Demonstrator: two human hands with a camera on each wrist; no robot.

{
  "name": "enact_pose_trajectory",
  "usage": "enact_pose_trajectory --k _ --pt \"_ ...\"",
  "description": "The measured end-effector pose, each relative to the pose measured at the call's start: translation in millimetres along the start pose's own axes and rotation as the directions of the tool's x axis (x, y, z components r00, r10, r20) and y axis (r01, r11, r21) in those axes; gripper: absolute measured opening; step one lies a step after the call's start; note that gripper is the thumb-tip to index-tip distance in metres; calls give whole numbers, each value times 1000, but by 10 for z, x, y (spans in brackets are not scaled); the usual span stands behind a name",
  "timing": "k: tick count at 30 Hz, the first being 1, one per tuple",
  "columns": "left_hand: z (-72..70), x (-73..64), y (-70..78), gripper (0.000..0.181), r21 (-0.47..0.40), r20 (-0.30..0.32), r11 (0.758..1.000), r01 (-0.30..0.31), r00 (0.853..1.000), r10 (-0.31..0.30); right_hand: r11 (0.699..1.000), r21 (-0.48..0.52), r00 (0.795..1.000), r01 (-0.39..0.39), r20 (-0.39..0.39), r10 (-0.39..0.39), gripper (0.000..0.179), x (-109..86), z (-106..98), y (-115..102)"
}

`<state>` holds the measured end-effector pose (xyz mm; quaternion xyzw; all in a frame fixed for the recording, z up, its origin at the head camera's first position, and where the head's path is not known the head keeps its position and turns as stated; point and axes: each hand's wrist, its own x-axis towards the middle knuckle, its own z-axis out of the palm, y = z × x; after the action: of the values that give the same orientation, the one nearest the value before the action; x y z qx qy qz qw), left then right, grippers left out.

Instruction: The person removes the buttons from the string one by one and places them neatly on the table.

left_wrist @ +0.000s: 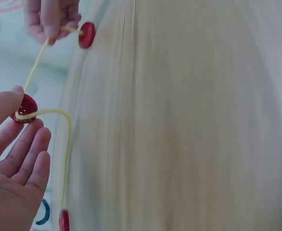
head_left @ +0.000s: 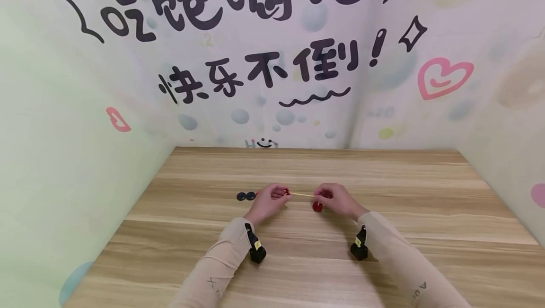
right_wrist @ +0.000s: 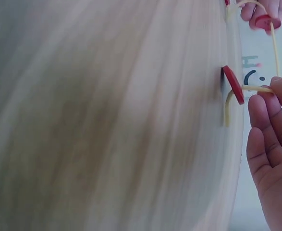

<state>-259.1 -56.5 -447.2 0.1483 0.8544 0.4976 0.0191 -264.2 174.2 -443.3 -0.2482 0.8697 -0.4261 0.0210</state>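
My left hand (head_left: 267, 202) pinches a round red button (left_wrist: 29, 105) between thumb and index finger, the other fingers loosely spread. A yellow cord (left_wrist: 36, 67) passes through this button. To the right, my right hand (head_left: 338, 200) pinches the cord between thumb and fingertip, and the stretch between both hands is taut. Just below the right hand, a second red button (head_left: 317, 206) is threaded on the cord, tilted in the right wrist view. From the left button the cord loops down toward another red button (left_wrist: 64, 220), partly cut off in the left wrist view.
Two dark round buttons (head_left: 241, 196) lie side by side on the wooden table (head_left: 298, 270), left of the left hand. A patterned cloth (head_left: 255, 123) with writing stands behind the table. A small black camera is strapped to each wrist.
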Motion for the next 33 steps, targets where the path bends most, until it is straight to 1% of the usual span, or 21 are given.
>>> enact_pose_trajectory --k 4,10,17,20,24,28,33 --pt "-121 -19 -4 27 26 1 1000 -7 1000 7 1000 -13 1000 -14 -7 14 5 -25 -19 20" --pt "-296 -55 -14 24 61 12 998 3 1000 -4 999 -22 999 -49 -20 49 4 -56 -49 59" --pt "-477 -101 -89 23 100 29 995 -23 999 20 999 -32 1000 -22 -18 21 4 -81 -84 84" --pt "-549 -124 -127 25 102 33 995 -17 999 14 999 -41 1000 -17 -19 16 5 -87 -97 101" --pt "-631 -153 -193 27 112 19 994 -7 1000 5 999 -40 1000 -15 -16 14 5 -100 -110 121" --pt "-701 -194 -259 25 133 3 991 6 1000 -7 1000 -25 1000 -11 -7 11 4 -112 -121 134" --pt "-765 -252 -317 23 144 11 990 -2 1000 0 1000 -24 1000 -13 -11 13 4 -119 -132 165"
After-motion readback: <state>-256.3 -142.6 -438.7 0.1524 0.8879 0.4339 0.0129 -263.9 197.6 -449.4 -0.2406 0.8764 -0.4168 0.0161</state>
